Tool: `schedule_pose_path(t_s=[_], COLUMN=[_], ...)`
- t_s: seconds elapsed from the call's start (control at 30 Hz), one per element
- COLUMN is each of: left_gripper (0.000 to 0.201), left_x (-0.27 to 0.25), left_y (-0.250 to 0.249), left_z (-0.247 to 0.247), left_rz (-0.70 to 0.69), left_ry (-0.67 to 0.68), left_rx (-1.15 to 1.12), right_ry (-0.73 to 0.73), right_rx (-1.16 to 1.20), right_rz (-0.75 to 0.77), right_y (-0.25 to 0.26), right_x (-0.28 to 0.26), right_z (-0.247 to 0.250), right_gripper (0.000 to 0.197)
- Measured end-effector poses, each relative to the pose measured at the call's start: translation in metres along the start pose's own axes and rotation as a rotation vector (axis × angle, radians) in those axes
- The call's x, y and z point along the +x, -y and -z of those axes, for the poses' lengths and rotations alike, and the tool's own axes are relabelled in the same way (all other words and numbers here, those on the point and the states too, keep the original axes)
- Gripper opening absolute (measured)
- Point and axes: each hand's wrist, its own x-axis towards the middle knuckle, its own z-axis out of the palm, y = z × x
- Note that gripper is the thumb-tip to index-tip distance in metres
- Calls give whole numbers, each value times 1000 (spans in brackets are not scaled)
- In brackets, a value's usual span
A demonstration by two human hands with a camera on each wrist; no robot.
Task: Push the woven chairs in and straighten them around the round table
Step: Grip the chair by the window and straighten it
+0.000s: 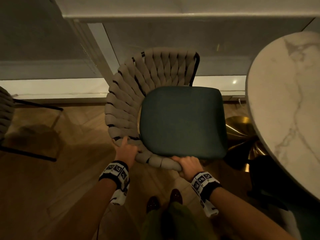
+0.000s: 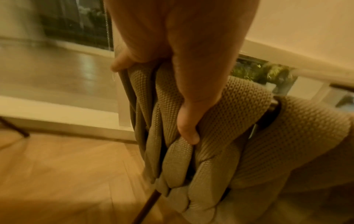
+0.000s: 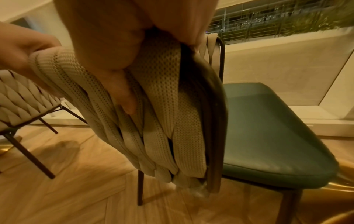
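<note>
Second woven chair (image 1: 7, 108) off beyond the left hand, well apart, only its braided edge and dark thin legs in view; not yet dealt with, by the look of it. Left hand (image 1: 125, 151) clamped on the curved rim of the woven chair (image 1: 131, 94), fingers over the top band, thumb pressed into the weave on the outer side. Right hand (image 1: 187, 166) clamped on the same rim at its open end, thumb tucked along the outer bands, fingers wrapped over the top. Chair standing ahead of both hands, seat turned toward the worktop (image 1: 285, 94), which lies to the right of the right hand, seat edge near its rim but not under it. Risks, as judged: soft bands giving or sliding under the grip, so the frame twisting rather than tracking; thin metal legs scraping or catching on the wood floor (image 1: 52, 196); seat front or a leg knocking the brass pedestal (image 1: 242, 129) below the worktop if swung in too fast. Materials: wide padded knit straps, beige, perforated mesh surface, braided over a slim dark metal frame; seat cushion (image 1: 181, 122) dark green, smooth, rounded-square; worktop round, white marble with grey veining; pedestal polished gold, fluted.
</note>
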Motion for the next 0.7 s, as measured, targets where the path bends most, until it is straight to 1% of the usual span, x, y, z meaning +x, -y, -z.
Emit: schedule_pose_path(t_s=[0.2, 0.3, 0.4, 0.53, 0.7], left_gripper=[37, 31, 27, 31, 32], left_x=[-11, -7, 0, 2, -8], left_y=[-13, -18, -27, -38, -30], left_z=[-26, -24, -19, -14, -14], left_rz=[-20, -3, 15, 5, -1], left_ry=[-38, -40, -91, -135, -112], left_rx=[-36, -24, -52, -108, -84], right_ry=[25, -1, -13, -30, -21], right_rx=[-19, -38, -57, -27, -17], right_rz=[40, 47, 46, 52, 70], right_y=[-18, -26, -36, -47, -38], right_x=[-17, -14, -12, -12, -12], right_z=[-13, -7, 0, 8, -5], right_gripper=[56, 54, 52, 50, 51])
